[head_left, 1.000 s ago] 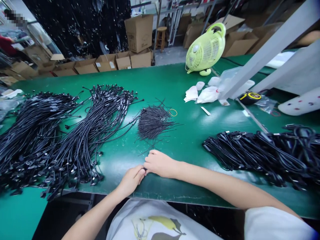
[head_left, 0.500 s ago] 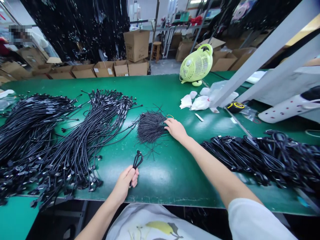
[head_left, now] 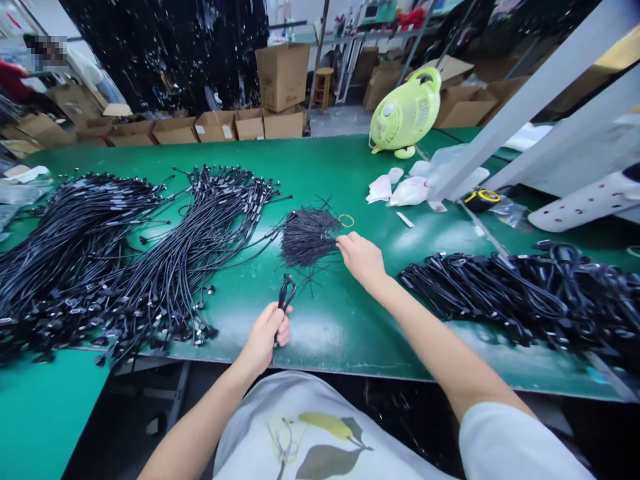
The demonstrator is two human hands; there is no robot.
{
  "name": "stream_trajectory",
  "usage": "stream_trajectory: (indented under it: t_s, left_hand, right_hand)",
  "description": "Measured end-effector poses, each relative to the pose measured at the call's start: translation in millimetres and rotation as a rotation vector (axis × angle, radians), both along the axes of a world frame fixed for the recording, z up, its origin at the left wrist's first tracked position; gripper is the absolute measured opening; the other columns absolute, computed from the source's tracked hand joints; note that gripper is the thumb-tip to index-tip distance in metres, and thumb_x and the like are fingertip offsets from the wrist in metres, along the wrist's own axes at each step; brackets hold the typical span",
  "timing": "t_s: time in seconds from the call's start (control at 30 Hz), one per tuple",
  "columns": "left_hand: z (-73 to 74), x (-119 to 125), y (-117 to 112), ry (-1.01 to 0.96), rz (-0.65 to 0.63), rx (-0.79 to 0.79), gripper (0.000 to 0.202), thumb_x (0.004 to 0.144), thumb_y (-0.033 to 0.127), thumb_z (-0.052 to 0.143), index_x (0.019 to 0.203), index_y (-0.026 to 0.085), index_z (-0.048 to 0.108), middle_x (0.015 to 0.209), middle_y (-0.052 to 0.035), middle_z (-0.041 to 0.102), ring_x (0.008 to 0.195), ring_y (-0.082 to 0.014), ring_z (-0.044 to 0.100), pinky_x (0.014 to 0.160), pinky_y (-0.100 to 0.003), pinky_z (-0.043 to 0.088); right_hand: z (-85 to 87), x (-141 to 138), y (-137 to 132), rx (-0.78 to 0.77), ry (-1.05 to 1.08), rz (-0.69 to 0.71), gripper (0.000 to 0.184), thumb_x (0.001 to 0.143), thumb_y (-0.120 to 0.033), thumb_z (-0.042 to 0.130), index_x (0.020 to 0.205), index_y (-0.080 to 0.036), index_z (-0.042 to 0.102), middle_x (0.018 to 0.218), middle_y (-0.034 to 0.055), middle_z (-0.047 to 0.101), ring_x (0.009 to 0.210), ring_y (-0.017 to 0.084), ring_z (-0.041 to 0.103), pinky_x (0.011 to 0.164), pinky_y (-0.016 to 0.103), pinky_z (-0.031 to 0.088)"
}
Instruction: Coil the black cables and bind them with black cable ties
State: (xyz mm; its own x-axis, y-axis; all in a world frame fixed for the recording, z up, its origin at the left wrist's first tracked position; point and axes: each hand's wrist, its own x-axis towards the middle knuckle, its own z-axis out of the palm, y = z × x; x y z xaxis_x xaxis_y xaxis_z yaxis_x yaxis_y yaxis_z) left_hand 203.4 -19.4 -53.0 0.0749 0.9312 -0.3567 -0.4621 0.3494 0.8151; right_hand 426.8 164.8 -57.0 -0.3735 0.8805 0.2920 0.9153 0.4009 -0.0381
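My left hand (head_left: 270, 331) is closed around a folded black cable (head_left: 287, 293), whose looped end sticks up out of the fist above the table's near edge. Thin black twist ties (head_left: 307, 237) lie in a dense pile at mid-table, a few strays scattered in front. At the pile's right end, my right hand (head_left: 363, 260) has its fingertips pinched together on the end of a twist tie, which is mostly lost against the pile. A yellow rubber band (head_left: 346, 221) lies just beyond those fingers.
Two big bunches of black cables (head_left: 185, 247) spread over the left of the green table (head_left: 330, 333). Coiled cables (head_left: 500, 293) are heaped at right. Farther back are a green fan (head_left: 407, 113), white crumpled pieces (head_left: 410, 191), a tape measure (head_left: 481, 199) and a slanted metal post (head_left: 505, 107).
The view has tipped downward. My right fingertips have shifted slightly away from the rubber band, which now shows whole. The left hand still grips the folded cable.
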Motion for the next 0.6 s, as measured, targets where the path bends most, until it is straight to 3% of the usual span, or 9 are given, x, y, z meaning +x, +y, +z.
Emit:
stream_trajectory:
  t_s: [0.1, 0.17, 0.23, 0.3, 0.37, 0.4, 0.43, 0.5, 0.6]
  left_hand:
    - [9.0, 8, 4, -0.012, -0.021, 0.032, 0.046, 0.078, 0.051, 0.07, 0.102, 0.016, 0.052, 0.056, 0.0089, 0.04, 0.044, -0.0051, 0.032, 0.044, -0.018, 0.025]
    - [13.8, 12, 6, -0.026, -0.03, 0.048, 0.046, 0.079, 0.049, 0.069, 0.106, 0.016, 0.051, 0.057, 0.0089, 0.04, 0.045, -0.0054, 0.032, 0.045, -0.018, 0.026]
    - [17.4, 14, 6, -0.049, -0.047, 0.055, 0.05, 0.08, 0.048, 0.07, 0.113, 0.016, 0.049, 0.057, 0.0093, 0.039, 0.045, -0.0056, 0.031, 0.045, -0.018, 0.026]
    - [19.7, 14, 6, -0.071, -0.065, 0.065, 0.055, 0.079, 0.048, 0.07, 0.118, 0.016, 0.048, 0.057, 0.0096, 0.039, 0.045, -0.0057, 0.03, 0.044, -0.018, 0.025]
    - [20.2, 14, 6, -0.065, -0.085, 0.08, 0.055, 0.08, 0.048, 0.069, 0.118, 0.014, 0.05, 0.057, 0.0092, 0.038, 0.045, -0.0057, 0.029, 0.045, -0.019, 0.025]
    - [19.6, 13, 6, -0.045, -0.091, 0.093, 0.053, 0.08, 0.048, 0.068, 0.117, 0.012, 0.052, 0.058, 0.0088, 0.037, 0.046, -0.0057, 0.03, 0.045, -0.019, 0.026]
    - [18.5, 13, 6, -0.01, -0.092, 0.11, 0.052, 0.081, 0.048, 0.067, 0.116, 0.011, 0.054, 0.059, 0.0082, 0.038, 0.047, -0.0058, 0.031, 0.046, -0.019, 0.026]
    - [15.4, 11, 6, 0.122, -0.09, 0.156, 0.053, 0.084, 0.05, 0.062, 0.12, 0.01, 0.055, 0.06, 0.007, 0.04, 0.048, -0.0067, 0.034, 0.047, -0.021, 0.028]
    - [10.8, 7, 7, 0.371, -0.104, 0.205, 0.065, 0.087, 0.054, 0.056, 0.133, 0.009, 0.05, 0.058, 0.006, 0.042, 0.05, -0.0086, 0.036, 0.049, -0.022, 0.031]
  right_hand:
    - [5.5, -10, -24, 0.038, 0.05, -0.028, 0.037, 0.101, -0.03, 0.029, 0.097, -0.015, 0.063, 0.09, 0.0129, 0.06, 0.079, 0.022, 0.052, 0.067, 0.032, 0.031]
    - [8.0, -17, -42, 0.013, 0.191, -0.015, 0.033, 0.1, -0.028, 0.032, 0.097, -0.014, 0.062, 0.091, 0.0123, 0.062, 0.079, 0.021, 0.053, 0.069, 0.032, 0.032]
    - [9.7, -25, -63, -0.129, 0.4, 0.095, 0.026, 0.097, -0.028, 0.039, 0.095, -0.016, 0.062, 0.092, 0.0092, 0.064, 0.079, 0.02, 0.055, 0.071, 0.03, 0.036]
    - [11.1, -34, -87, -0.399, 0.577, 0.307, 0.022, 0.095, -0.03, 0.043, 0.09, -0.017, 0.062, 0.085, 0.0043, 0.064, 0.075, 0.017, 0.055, 0.068, 0.027, 0.039]
    - [13.2, -42, -109, -0.606, 0.645, 0.48, 0.021, 0.095, -0.03, 0.045, 0.085, -0.018, 0.061, 0.074, 0.0005, 0.061, 0.065, 0.014, 0.053, 0.061, 0.025, 0.038]
    - [14.7, -46, -119, -0.611, 0.631, 0.522, 0.021, 0.094, -0.028, 0.045, 0.084, -0.017, 0.06, 0.071, 0.0003, 0.059, 0.063, 0.014, 0.051, 0.059, 0.024, 0.038]
    - [16.7, -48, -126, -0.54, 0.587, 0.538, 0.021, 0.094, -0.026, 0.045, 0.083, -0.017, 0.06, 0.07, 0.0012, 0.058, 0.063, 0.014, 0.051, 0.059, 0.025, 0.038]
    - [21.9, -51, -134, -0.256, 0.432, 0.572, 0.023, 0.095, -0.02, 0.043, 0.083, -0.016, 0.062, 0.076, 0.0052, 0.061, 0.07, 0.016, 0.054, 0.065, 0.028, 0.039]
    - [31.0, -53, -133, 0.175, 0.156, 0.8, 0.028, 0.095, -0.011, 0.037, 0.096, -0.014, 0.065, 0.103, 0.0113, 0.065, 0.097, 0.021, 0.057, 0.081, 0.034, 0.042]
